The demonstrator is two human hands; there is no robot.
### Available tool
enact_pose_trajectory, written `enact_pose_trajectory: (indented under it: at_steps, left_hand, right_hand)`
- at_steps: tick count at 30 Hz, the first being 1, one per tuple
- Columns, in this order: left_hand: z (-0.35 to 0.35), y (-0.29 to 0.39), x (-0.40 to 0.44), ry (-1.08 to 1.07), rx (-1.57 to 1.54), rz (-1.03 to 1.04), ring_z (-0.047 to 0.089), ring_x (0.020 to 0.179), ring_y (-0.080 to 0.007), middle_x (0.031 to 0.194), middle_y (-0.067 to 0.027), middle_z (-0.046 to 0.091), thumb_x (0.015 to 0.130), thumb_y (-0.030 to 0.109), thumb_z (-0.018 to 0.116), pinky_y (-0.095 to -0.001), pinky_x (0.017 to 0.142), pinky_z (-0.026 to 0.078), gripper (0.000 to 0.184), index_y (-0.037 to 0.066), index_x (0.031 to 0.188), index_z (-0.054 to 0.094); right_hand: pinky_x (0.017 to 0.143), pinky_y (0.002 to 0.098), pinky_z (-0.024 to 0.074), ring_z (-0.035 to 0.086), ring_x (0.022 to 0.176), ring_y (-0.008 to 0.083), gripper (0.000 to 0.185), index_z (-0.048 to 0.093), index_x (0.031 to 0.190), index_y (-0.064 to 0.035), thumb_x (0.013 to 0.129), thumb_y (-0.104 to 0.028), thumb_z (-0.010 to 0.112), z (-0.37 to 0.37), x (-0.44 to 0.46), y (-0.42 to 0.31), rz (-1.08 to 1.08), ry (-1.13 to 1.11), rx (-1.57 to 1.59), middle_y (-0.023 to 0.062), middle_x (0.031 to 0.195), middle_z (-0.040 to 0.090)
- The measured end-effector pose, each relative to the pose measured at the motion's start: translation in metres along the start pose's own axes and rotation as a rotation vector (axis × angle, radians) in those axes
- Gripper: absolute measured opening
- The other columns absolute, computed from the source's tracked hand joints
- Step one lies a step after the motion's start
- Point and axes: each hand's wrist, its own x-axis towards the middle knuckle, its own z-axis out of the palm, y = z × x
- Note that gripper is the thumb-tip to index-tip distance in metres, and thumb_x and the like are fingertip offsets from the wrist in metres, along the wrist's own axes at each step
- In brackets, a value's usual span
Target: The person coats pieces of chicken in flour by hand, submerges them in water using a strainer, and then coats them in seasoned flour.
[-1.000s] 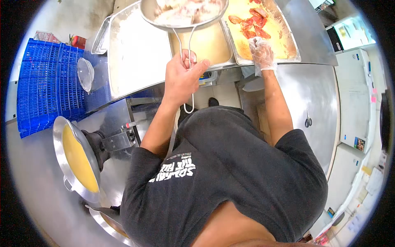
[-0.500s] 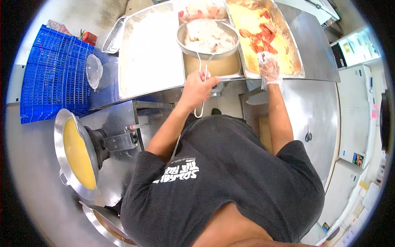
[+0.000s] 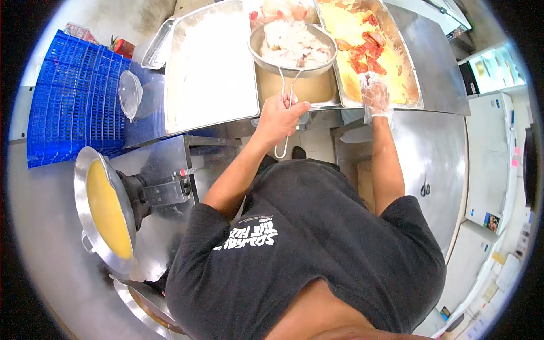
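Observation:
My left hand [image 3: 280, 118] is closed around the wire handle of a round strainer [image 3: 293, 72]. Pale, wet pieces that look like raw meat [image 3: 292, 42] fill the strainer, which hangs above a metal pan of tan liquid [image 3: 297, 90]. My right hand [image 3: 375, 96], in a clear plastic glove, is at the near end of a metal tray [image 3: 418, 85] with yellow powder in it. Several red, coated-looking meat pieces [image 3: 368, 50] lie on the powder just beyond the glove. The right fingertips are hard to make out.
A large tray of white powder [image 3: 212, 71] stands left of the strainer. Further left are blue plastic crates [image 3: 76, 102] and another strainer [image 3: 130, 95]. A wok of yellow liquid [image 3: 107, 207] sits lower left. Scissors [image 3: 425, 185] lie on the right-hand steel surface.
The view has shifted slightly. The strainer appears a little further right and up, still in my left hand. My right hand stays at the tray's near end, with little visible movement.

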Motion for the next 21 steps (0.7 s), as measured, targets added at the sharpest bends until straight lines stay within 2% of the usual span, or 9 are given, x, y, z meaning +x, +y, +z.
enact_pose_trajectory:
  at_steps: [2,5,8,11,14,17,21]
  left_hand:
    - [0.003,0.002,-0.006,0.043,0.108,0.045,0.034,0.043,-0.0023,0.058,0.0073,0.041,0.084,0.018,0.07,-0.0212,0.038,0.026,0.027,0.011,0.078,0.044]
    - [0.001,-0.027,0.003,0.083,0.168,0.233,0.034,0.044,-0.0027,0.058,0.0072,0.041,0.084,0.018,0.069,-0.0217,0.038,0.026,0.027,0.011,0.078,0.044]
    - [-0.003,-0.011,0.008,0.082,0.273,0.196,0.034,0.043,-0.0034,0.057,0.0066,0.041,0.084,0.018,0.07,-0.0224,0.038,0.026,0.028,0.011,0.078,0.044]
    - [-0.006,0.003,0.006,0.052,0.13,0.021,0.034,0.043,-0.0042,0.056,0.0058,0.041,0.084,0.019,0.071,-0.0228,0.037,0.026,0.029,0.011,0.077,0.044]
    - [-0.005,-0.006,0.004,0.057,0.081,0.032,0.036,0.042,-0.0046,0.056,0.0054,0.042,0.083,0.02,0.071,-0.023,0.037,0.027,0.029,0.01,0.076,0.044]
    - [-0.008,-0.007,0.001,0.089,0.19,0.032,0.037,0.043,-0.0041,0.056,0.0057,0.041,0.082,0.019,0.071,-0.0225,0.037,0.027,0.029,0.009,0.078,0.044]
    - [-0.009,-0.025,0.002,0.059,0.121,0.069,0.038,0.043,-0.004,0.057,0.0057,0.042,0.082,0.019,0.071,-0.0221,0.037,0.028,0.028,0.01,0.078,0.045]
  right_hand:
    - [0.069,0.0457,0.0504,0.065,0.078,0.0367,0.025,0.065,0.09,-0.0082,0.09,-0.032,0.056,0.001,0.004,0.002,-0.017,-0.011,-0.01,0.0173,0.083,0.067]
    - [0.069,0.0464,0.0503,0.065,0.077,0.0375,0.026,0.065,0.09,-0.008,0.089,-0.032,0.057,0.003,0.002,0.003,-0.039,0.042,-0.037,0.0176,0.083,0.067]
    - [0.069,0.047,0.05,0.064,0.078,0.0382,0.027,0.065,0.09,-0.0082,0.09,-0.033,0.057,-0.002,0.002,-0.001,-0.026,0.001,0.041,0.0181,0.083,0.067]
    - [0.069,0.047,0.0498,0.065,0.078,0.0377,0.027,0.066,0.089,-0.0085,0.09,-0.034,0.057,-0.002,0.002,-0.004,0.022,0.01,-0.004,0.018,0.083,0.067]
    - [0.07,0.0468,0.0497,0.065,0.08,0.0374,0.027,0.066,0.09,-0.0083,0.09,-0.034,0.057,-0.005,0.004,-0.006,0.011,0.001,-0.031,0.0176,0.084,0.067]
    - [0.07,0.0466,0.0497,0.065,0.08,0.0371,0.028,0.065,0.091,-0.0081,0.09,-0.035,0.057,-0.002,0.0,-0.002,0.002,-0.017,-0.041,0.0175,0.083,0.067]
    - [0.07,0.0463,0.0497,0.065,0.079,0.0365,0.027,0.065,0.091,-0.0079,0.09,-0.034,0.057,0.003,0.005,0.003,-0.051,0.02,-0.043,0.0176,0.083,0.067]
